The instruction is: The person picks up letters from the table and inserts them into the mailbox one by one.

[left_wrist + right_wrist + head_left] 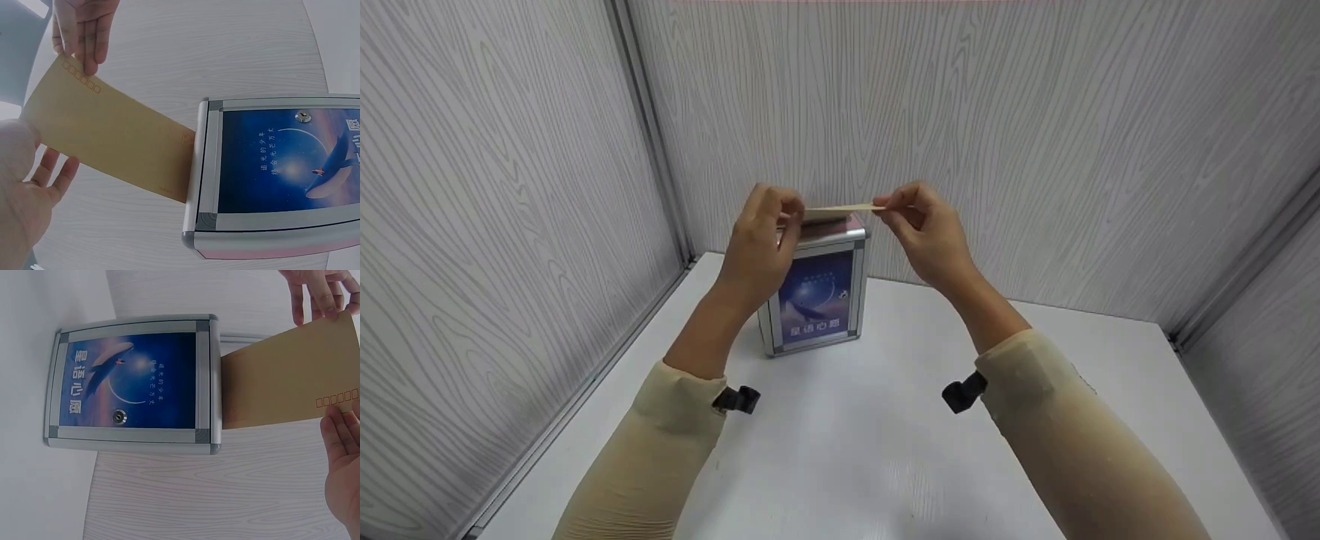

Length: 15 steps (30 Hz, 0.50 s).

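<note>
A brown paper envelope [112, 129] with a row of red postcode boxes stands upright over the top of a metal-framed letter box [817, 296]. Its lower end meets the top of the box in both wrist views. My left hand [761, 240] pinches one side edge of the envelope between thumb and fingers. At the opposite edge, my right hand [926, 229] pinches it near the upper corner. On the box front is a blue poster [129, 379] with a whale and white lettering, and a small round lock [120, 417] sits beside the picture.
The box stands on a white table [870, 450] near its back left. Behind rises a pale wood-grain panel [960, 112], with similar panels at left and right. Black camera mounts [964, 391] stick out from both sleeve cuffs.
</note>
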Each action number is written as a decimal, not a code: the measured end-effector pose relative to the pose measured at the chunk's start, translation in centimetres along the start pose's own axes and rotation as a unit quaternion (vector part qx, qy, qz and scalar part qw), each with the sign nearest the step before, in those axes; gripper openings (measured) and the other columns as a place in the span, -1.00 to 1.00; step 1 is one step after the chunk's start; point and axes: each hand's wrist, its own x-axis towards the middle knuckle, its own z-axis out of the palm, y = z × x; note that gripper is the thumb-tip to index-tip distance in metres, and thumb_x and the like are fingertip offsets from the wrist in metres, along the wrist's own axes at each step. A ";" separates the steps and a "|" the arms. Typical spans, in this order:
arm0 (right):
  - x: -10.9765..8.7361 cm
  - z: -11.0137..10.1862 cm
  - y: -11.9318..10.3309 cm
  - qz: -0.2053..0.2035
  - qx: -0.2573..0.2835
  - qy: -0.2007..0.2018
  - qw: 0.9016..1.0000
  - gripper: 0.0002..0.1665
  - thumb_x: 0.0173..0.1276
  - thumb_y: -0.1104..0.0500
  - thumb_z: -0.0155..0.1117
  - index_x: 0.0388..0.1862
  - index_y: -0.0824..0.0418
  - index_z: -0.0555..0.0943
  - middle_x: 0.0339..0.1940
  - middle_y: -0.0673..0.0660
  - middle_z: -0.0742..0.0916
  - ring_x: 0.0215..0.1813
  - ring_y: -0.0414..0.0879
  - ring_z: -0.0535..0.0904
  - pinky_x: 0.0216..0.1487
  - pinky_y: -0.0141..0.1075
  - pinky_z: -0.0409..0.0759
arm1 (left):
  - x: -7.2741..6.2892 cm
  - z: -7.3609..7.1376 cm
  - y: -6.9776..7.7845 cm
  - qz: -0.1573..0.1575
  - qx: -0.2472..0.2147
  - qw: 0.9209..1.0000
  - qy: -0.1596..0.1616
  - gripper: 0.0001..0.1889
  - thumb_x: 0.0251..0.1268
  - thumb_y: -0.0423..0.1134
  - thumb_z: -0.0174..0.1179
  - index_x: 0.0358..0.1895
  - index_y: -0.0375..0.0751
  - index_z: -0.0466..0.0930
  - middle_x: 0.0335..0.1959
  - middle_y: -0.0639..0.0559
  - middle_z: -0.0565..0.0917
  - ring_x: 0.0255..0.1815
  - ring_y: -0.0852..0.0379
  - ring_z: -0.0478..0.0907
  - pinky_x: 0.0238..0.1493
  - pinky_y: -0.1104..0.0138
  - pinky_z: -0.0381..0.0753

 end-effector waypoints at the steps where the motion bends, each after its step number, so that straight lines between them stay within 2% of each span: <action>1: 0.0 0.0 0.0 0.000 0.004 -0.001 1.000 -0.89 0.65 0.33 0.23 0.07 0.28 0.58 0.18 0.15 0.81 0.31 -0.08 0.77 0.38 -0.32 0.69 | 0.0 0.0 0.0 -0.002 -0.001 1.000 -0.001 -0.93 0.75 -0.35 0.03 0.10 -0.19 0.40 0.07 -0.20 0.54 0.15 -0.06 0.63 0.26 0.15 0.74; 9: 0.4 0.0 -0.4 -0.004 -0.010 -0.001 1.000 -0.86 0.68 0.32 0.18 0.13 0.26 0.58 0.17 0.14 0.81 0.26 -0.11 0.77 0.38 -0.32 0.69 | 0.6 -0.1 -0.2 -0.002 0.012 1.000 -0.002 -0.90 0.78 -0.30 0.00 0.15 -0.18 0.40 0.09 -0.20 0.55 0.15 -0.09 0.66 0.23 0.14 0.76; 15: 1.3 0.3 -0.5 0.005 -0.047 0.020 0.999 -0.86 0.69 0.26 0.20 0.13 0.22 0.58 0.19 0.12 0.79 0.24 -0.12 0.78 0.37 -0.28 0.71 | 1.7 0.3 -1.1 0.013 0.036 0.999 0.013 -0.88 0.79 -0.28 -0.01 0.18 -0.14 0.38 0.08 -0.21 0.58 0.09 -0.10 0.70 0.12 0.14 0.79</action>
